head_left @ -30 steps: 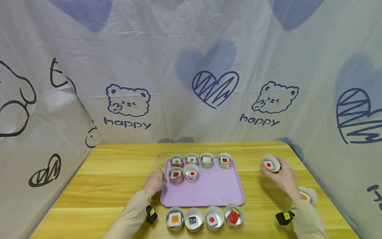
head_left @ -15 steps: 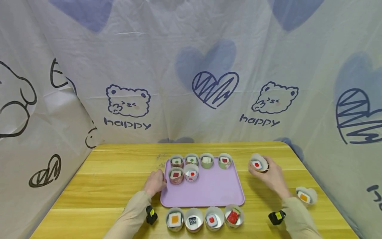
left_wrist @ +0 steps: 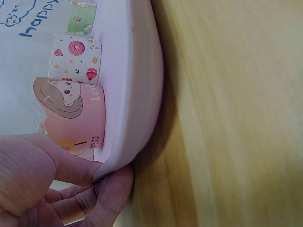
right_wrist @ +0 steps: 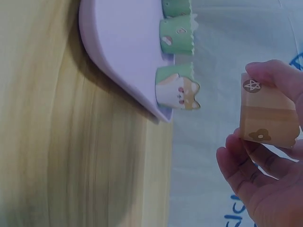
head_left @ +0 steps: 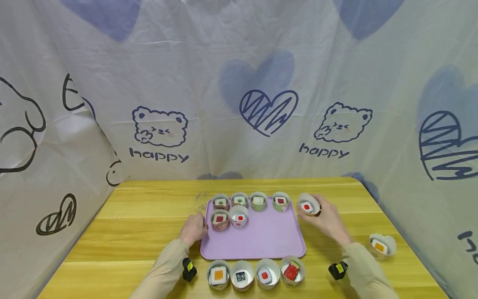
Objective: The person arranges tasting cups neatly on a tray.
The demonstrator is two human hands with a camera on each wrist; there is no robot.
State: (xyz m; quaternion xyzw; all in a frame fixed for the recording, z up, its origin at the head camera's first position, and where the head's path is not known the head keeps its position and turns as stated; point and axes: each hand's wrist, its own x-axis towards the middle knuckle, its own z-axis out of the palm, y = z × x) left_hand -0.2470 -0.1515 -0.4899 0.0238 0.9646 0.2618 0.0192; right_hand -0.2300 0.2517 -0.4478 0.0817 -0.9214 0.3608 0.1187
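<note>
My left hand (head_left: 194, 229) pinches the left rim of the pale purple tray (head_left: 261, 245); thumb and fingertips meet on its edge in the left wrist view. My right hand (head_left: 328, 218) holds a brown paper baking cup (right_wrist: 270, 113) by its sides, just off the tray's right edge. Inside that cup lies a small white cake (head_left: 306, 207) with a red square on top. The right wrist view shows the cup raised, apart from the tray. On the tray stand several paper cups with little cakes, among them a pink cup (left_wrist: 75, 113) close to my left hand.
In front of the tray, several filled cups form a row, ending on the right with a cup holding a red cake (head_left: 292, 270). Another cup with an orange-topped cake (head_left: 380, 247) stands at right. A printed cloth (head_left: 216, 74) hangs behind the wooden table (head_left: 130, 220).
My right hand has moved left with the brown baking cup, from the table's right side to beside the tray. My left hand has stayed on the rim.
</note>
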